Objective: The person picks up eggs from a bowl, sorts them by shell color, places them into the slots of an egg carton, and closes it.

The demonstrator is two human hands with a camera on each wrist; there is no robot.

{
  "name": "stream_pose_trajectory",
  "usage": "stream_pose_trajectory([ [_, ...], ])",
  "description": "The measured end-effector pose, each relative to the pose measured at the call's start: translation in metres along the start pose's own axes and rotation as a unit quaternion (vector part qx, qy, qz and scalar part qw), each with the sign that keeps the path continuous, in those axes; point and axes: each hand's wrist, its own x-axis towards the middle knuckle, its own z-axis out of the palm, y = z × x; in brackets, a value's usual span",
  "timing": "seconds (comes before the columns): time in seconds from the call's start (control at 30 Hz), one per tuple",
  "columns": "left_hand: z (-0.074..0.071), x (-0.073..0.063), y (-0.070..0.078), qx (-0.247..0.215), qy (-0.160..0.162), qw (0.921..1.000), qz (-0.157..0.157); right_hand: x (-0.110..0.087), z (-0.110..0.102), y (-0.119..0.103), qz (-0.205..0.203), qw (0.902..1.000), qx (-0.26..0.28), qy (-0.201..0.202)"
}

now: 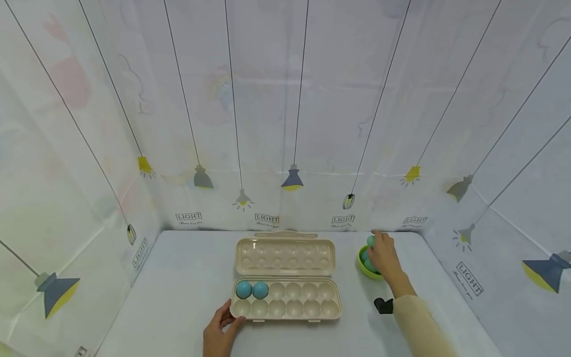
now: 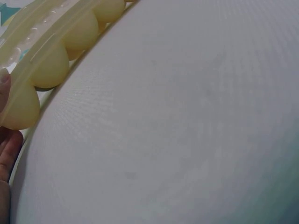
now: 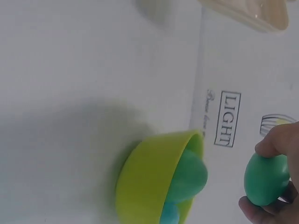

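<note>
An open beige plastic egg carton (image 1: 285, 320) lies on the table, its lid (image 1: 285, 258) folded back. Two blue eggs (image 1: 244, 289) sit in the left end of its far row. My left hand (image 1: 220, 329) grips the carton's near left corner, and in the left wrist view the thumb is at the rim with fingers (image 2: 9, 154) low beside the cups. On the right, my right hand (image 1: 384, 253) pinches a green egg (image 3: 266, 179) between thumb and fingers, above a lime-green bowl (image 3: 145, 177). Inside the bowl are another green egg (image 3: 188, 177) and a blue egg (image 3: 169, 213).
A black object (image 1: 383, 306) shows beside the right sleeve (image 1: 419, 322), partly covered by it. The white table (image 1: 169, 297) meets wall sheets (image 1: 267, 124) printed with hanging lamps at its back and sides.
</note>
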Motion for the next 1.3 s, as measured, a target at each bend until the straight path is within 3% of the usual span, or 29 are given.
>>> stream_pose_trajectory([
  [0.2, -0.001, 0.000, -0.002, 0.007, -0.003, 1.0000, 0.005, -0.016, 0.009, -0.036, -0.045, 0.9950, 0.047, 0.076],
  [0.37, -0.002, 0.000, -0.002, 0.005, 0.004, 1.0000, 0.001, -0.034, 0.020, -0.068, -0.086, 0.9823, 0.103, 0.131],
  [0.5, -0.002, 0.000, -0.002, -0.009, -0.004, 1.0000, 0.002, -0.051, 0.031, -0.092, -0.119, 0.9734, 0.122, 0.153],
  [0.97, -0.002, 0.006, 0.003, -0.027, -0.017, 0.9992, 0.023, -0.106, 0.079, -0.179, -0.230, 0.9537, 0.157, 0.113],
  [1.17, -0.001, 0.004, -0.001, -0.037, 0.001, 0.9982, 0.047, -0.124, 0.106, -0.214, -0.299, 0.9357, 0.173, 0.070],
  [1.3, 0.001, 0.003, -0.009, -0.051, 0.007, 0.9960, 0.073, -0.135, 0.119, -0.236, -0.315, 0.9292, 0.192, 0.025],
])
